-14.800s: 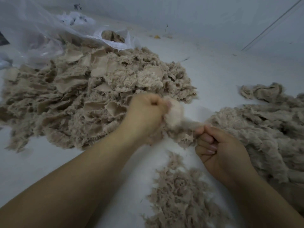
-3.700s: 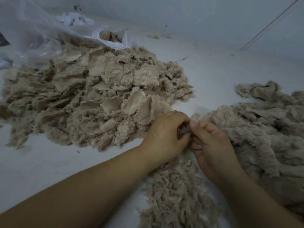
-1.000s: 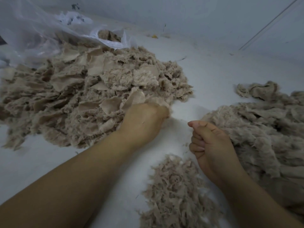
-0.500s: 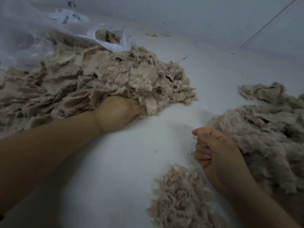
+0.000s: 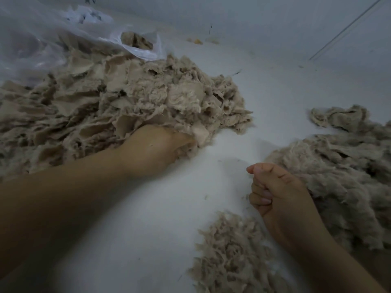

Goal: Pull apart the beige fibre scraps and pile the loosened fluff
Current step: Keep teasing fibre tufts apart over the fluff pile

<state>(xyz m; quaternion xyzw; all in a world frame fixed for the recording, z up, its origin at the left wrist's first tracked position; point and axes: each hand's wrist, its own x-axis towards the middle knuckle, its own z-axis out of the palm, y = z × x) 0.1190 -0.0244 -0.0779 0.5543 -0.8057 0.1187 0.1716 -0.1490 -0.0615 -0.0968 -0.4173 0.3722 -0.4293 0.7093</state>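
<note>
From where I'm watching on the head cam: big heap of beige fibre scraps (image 5: 131, 102) fills the 9 to 12 o'clock part of the view, flat torn bits mixed w/ fuzzy clumps, sitting on a white surface (image 5: 148, 218). Left hand (image 5: 156, 149) is dug into the heap's near edge, roughly centre frame, knuckles up; fingers are buried in the stuff so I can't tell if it's actually got hold of a scrap or is just pushed in. A pale flat scrap (image 5: 200, 134) sits right at its fingertip side, touching the hand.

Right hand (image 5: 275, 191) is at approx 4 o'clock, fingers curled into a loose fist w/ thumb laid on top, nothing visible inside it afaict. It's just beside the loosened fluff pile (image 5: 342, 180), which takes up the 3 to 4 o'clock side, softer and stringier than the heap. Smaller pile of shredded bits (image 5: 232, 254) at 5-6 o'clock, right by the right wrist.

Clear plastic bag (image 5: 53, 39) at 10-11 o'clock, lying over the heap's far edge, some scraps showing in its mouth. Couple of tiny crumbs (image 5: 197, 41) on the surface at 12.
</note>
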